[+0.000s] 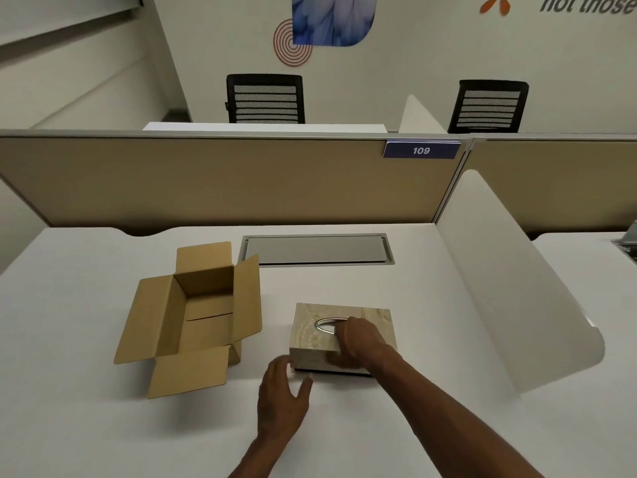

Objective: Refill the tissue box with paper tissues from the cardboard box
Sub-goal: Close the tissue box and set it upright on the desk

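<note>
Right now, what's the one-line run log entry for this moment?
right hand gripping beige patterned tissue box | left hand open beside it | brown cardboard box open, no tissues visible

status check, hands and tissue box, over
Right hand gripping tissue box top. Left hand open at its near corner. Cardboard box open, looks empty. Nothing in the way.

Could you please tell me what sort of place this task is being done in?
Most likely an open-plan office workstation: a white desk with a tan partition behind it, a numbered "109" seat label on that partition, and mesh-backed office chairs beyond it.
</note>
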Available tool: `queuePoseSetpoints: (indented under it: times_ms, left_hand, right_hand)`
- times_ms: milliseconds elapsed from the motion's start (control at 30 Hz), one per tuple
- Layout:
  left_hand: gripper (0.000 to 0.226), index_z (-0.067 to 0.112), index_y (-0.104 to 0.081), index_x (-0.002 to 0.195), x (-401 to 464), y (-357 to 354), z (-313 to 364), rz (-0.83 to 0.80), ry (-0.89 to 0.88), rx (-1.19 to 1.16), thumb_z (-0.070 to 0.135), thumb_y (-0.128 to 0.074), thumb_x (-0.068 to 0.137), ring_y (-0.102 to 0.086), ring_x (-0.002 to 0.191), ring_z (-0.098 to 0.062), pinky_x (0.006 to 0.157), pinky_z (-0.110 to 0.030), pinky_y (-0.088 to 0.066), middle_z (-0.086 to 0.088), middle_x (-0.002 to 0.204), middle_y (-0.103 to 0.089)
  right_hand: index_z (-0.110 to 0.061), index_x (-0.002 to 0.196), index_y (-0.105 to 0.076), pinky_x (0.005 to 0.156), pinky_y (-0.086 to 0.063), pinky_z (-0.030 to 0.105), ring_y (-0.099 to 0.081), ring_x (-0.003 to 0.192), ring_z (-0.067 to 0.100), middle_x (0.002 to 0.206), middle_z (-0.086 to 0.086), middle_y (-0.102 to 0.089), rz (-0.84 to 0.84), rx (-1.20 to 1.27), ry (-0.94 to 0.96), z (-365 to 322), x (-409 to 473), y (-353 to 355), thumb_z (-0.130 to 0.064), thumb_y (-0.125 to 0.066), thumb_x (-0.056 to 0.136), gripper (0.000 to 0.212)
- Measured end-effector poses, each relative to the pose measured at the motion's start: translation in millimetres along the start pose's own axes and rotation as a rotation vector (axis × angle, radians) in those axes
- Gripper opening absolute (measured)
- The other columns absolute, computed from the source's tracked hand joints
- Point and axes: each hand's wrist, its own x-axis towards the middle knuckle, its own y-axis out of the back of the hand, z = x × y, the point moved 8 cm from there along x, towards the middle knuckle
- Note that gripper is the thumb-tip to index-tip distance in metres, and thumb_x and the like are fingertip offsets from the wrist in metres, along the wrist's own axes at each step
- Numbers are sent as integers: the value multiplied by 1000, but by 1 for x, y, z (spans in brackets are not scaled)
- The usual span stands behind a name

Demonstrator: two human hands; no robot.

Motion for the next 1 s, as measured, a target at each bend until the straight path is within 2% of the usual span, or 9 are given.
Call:
queuePoseSetpoints:
  times_ms: [167,333,433,533,700,767,867,933,1000]
  left_hand:
    - [48,27,-43,117,17,6,9,-38,-18,-56,37,-77,84,-61,100,-14,76,-21,-52,3,117,-65]
    - [47,20,-46,128,26,8,13,-46,-22,-95,25,-73,90,-67,109,-23,86,-37,-61,-4,126,-67]
    - [47,19,-47,136,30,9,16,-53,-35,-92,20,-68,93,-68,109,-22,87,-37,-60,-5,130,-66]
    - [48,22,-46,138,32,9,15,-68,-30,-75,19,-66,95,-67,109,-21,86,-33,-59,-5,131,-66]
    - [57,24,-47,141,34,7,12,-115,-8,-82,20,-72,90,-66,111,-20,83,-28,-55,-4,131,-67]
    - [60,25,-46,142,36,6,11,-124,4,-86,22,-74,89,-66,112,-20,82,-25,-54,-3,131,-67]
    - [63,25,-47,144,38,5,8,-140,26,-93,24,-75,87,-66,110,-18,79,-22,-50,-2,131,-67]
    - [63,25,-48,144,41,3,6,-165,35,-88,27,-76,87,-63,103,-14,76,-19,-49,-3,133,-66]
    - [63,27,-49,144,44,0,3,-197,46,-88,31,-76,87,-61,99,-10,71,-16,-49,-2,134,-65]
  right_hand:
    - [-8,114,-69,86,-54,37,-69,105,33,118,13,-72,67,65,-3,-4,-14,-10,-54,-64,84,55]
    - [-9,123,-62,97,-51,38,-62,117,31,128,9,-66,170,128,-8,-2,-25,-17,-55,-64,84,61]
    - [-13,117,-65,107,-43,35,-60,120,26,127,5,-67,265,156,0,2,-31,-21,-59,-62,82,57]
    - [-13,127,-64,118,-31,36,-56,131,26,137,6,-64,316,193,8,6,-35,-25,-59,-62,82,65]
    - [-11,140,-59,120,-35,49,-41,148,33,153,13,-52,489,223,-113,27,-55,-29,-71,-64,78,87]
    - [-11,150,-48,120,-33,52,-28,153,36,161,15,-39,507,309,-237,42,-63,-35,-79,-62,72,104]
    - [-14,162,-20,126,-20,46,-9,158,33,170,15,-15,379,470,-390,61,-65,-59,-93,-52,65,129]
    - [-16,164,-5,127,-18,43,-7,158,31,172,13,-7,321,613,-464,68,-67,-73,-96,-53,60,140]
    - [-21,164,5,124,-27,42,-14,157,29,172,10,-6,283,735,-493,69,-67,-83,-96,-58,56,145]
